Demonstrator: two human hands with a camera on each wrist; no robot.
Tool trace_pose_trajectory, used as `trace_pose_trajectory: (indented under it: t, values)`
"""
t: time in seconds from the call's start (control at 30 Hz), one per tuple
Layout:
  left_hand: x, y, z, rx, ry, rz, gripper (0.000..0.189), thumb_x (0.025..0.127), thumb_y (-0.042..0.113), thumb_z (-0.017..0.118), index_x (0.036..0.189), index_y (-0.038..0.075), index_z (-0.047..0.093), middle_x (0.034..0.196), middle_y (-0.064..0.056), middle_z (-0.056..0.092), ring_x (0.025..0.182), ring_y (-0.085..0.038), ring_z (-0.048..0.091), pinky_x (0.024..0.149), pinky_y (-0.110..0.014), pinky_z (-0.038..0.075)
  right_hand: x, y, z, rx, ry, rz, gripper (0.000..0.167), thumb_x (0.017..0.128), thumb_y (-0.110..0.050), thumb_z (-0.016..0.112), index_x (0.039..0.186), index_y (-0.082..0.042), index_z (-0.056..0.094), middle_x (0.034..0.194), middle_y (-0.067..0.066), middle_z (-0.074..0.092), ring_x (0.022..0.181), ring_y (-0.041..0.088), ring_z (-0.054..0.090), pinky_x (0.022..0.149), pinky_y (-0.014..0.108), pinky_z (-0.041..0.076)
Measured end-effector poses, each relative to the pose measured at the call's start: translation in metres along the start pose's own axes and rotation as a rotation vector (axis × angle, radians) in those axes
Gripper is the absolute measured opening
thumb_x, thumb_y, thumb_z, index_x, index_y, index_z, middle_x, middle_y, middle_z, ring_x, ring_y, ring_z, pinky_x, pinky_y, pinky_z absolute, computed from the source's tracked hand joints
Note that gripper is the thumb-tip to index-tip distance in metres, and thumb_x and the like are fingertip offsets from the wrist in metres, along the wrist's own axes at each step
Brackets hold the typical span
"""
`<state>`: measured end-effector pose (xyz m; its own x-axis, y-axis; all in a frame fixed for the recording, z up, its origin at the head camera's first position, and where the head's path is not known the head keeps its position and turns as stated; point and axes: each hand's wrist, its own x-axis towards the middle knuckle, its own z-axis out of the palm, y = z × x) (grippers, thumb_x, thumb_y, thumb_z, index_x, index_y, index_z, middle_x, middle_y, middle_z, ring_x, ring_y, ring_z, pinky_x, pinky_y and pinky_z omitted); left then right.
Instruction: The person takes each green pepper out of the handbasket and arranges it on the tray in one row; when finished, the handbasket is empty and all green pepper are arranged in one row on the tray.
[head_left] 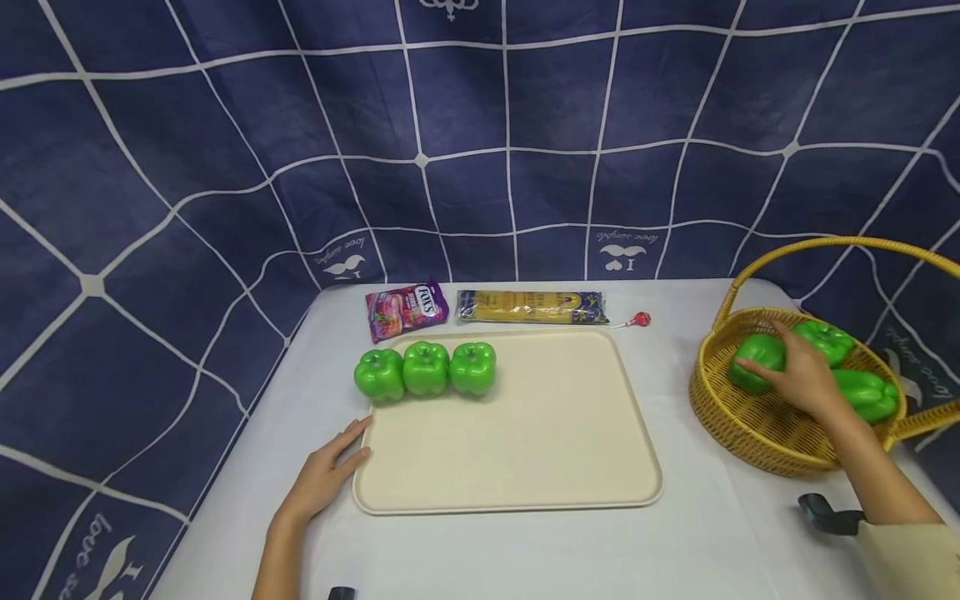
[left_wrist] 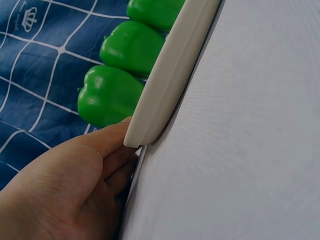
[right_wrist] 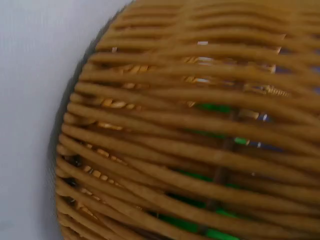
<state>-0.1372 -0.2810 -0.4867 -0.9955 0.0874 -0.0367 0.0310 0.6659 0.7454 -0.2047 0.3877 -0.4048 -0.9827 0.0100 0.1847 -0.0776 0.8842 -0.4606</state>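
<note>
"FOX'S" stands on the bag [head_left: 405, 312] beyond the left hand [head_left: 321, 477]; lettering on the pack [head_left: 528, 307] beside it is too small to read. The cloth [head_left: 555, 196] farther past that hand bears "love simple", "I", a heart, a moustache and a crown.

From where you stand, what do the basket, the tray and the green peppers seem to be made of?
Basket: probably wicker or rattan with a slight sheen; thin rounded strands are woven together, though plastic imitation is possible.
Tray: likely plastic, with a smooth, even cream surface and rounded corners.
Green peppers: glossy and evenly coloured, perhaps moulded plastic or foam, but real ones can't be ruled out.
</note>
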Motion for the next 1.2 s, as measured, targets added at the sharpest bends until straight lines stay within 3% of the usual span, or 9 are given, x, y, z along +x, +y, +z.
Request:
trace_pose_trajectory:
  t: [0.13,0.33,0.5,0.63,0.87,0.97,1.2]
  values:
    - [-0.0010,0.0006,-0.0004,0.001,0.001,-0.010,0.052,0.091,0.042,0.053,0.139,0.023,0.043,0.147,-0.013,0.030,0.134,-0.037,0.023,0.108,-0.056,0.017,0.0034,0.0054,0.0026,-0.015,-0.016,-0.036,0.086,0.087,-0.036,0.063,0.141,0.011,0.016,0.130,0.045,0.025,0.115,0.064,0.021,0.100,0.070,0.007]
    - [-0.0009,0.0012,-0.0007,-0.001,0.001,-0.002,0.052,0.092,0.041,0.053,0.139,0.022,0.043,0.147,-0.013,0.030,0.134,-0.037,0.023,0.108,-0.056,0.017,0.0009,0.0031,0.0029,-0.011,-0.049,-0.031,0.083,0.085,-0.038,0.066,0.138,0.011,0.025,0.129,0.045,0.026,0.117,0.062,0.023,0.091,0.073,0.020]
    - [-0.0003,-0.0003,-0.0010,0.013,0.004,-0.010,0.053,0.092,0.042,0.053,0.140,0.022,0.042,0.147,-0.013,0.030,0.135,-0.036,0.023,0.108,-0.056,0.018,-0.0036,0.0002,0.0036,0.005,-0.012,-0.044,0.071,0.079,-0.036,0.073,0.128,0.008,0.044,0.126,0.040,0.035,0.112,0.059,0.031,0.086,0.072,0.026]
    - [-0.0002,-0.0015,-0.0009,0.018,0.008,-0.011,0.053,0.092,0.043,0.053,0.139,0.023,0.043,0.147,-0.012,0.030,0.135,-0.036,0.023,0.108,-0.055,0.018,-0.0063,0.0007,0.0057,0.016,0.017,-0.073,0.066,0.076,-0.033,0.076,0.122,0.006,0.050,0.122,0.038,0.040,0.110,0.058,0.033,0.084,0.071,0.027]
    - [-0.0003,-0.0012,-0.0001,0.002,0.000,-0.013,0.052,0.092,0.042,0.053,0.139,0.023,0.043,0.147,-0.012,0.030,0.135,-0.035,0.023,0.108,-0.055,0.018,-0.0056,0.0054,0.0055,0.014,0.018,-0.113,0.072,0.074,-0.028,0.079,0.128,0.005,0.046,0.124,0.039,0.038,0.111,0.059,0.032,0.084,0.073,0.026]
    - [0.0000,-0.0011,0.0001,0.005,0.002,-0.013,0.053,0.092,0.042,0.053,0.139,0.022,0.043,0.147,-0.013,0.030,0.135,-0.036,0.023,0.108,-0.055,0.018,-0.0052,0.0068,0.0031,-0.002,-0.031,-0.094,0.079,0.074,-0.032,0.078,0.132,0.007,0.041,0.126,0.042,0.034,0.111,0.060,0.031,0.083,0.073,0.027]
    - [0.0001,-0.0005,0.0001,0.007,0.006,-0.014,0.052,0.092,0.041,0.054,0.139,0.022,0.043,0.147,-0.012,0.030,0.135,-0.036,0.023,0.108,-0.055,0.018,-0.0060,0.0085,-0.0013,-0.096,-0.184,-0.034,0.096,0.079,-0.045,0.070,0.132,0.022,0.026,0.122,0.049,0.031,0.106,0.062,0.035,0.082,0.070,0.034]
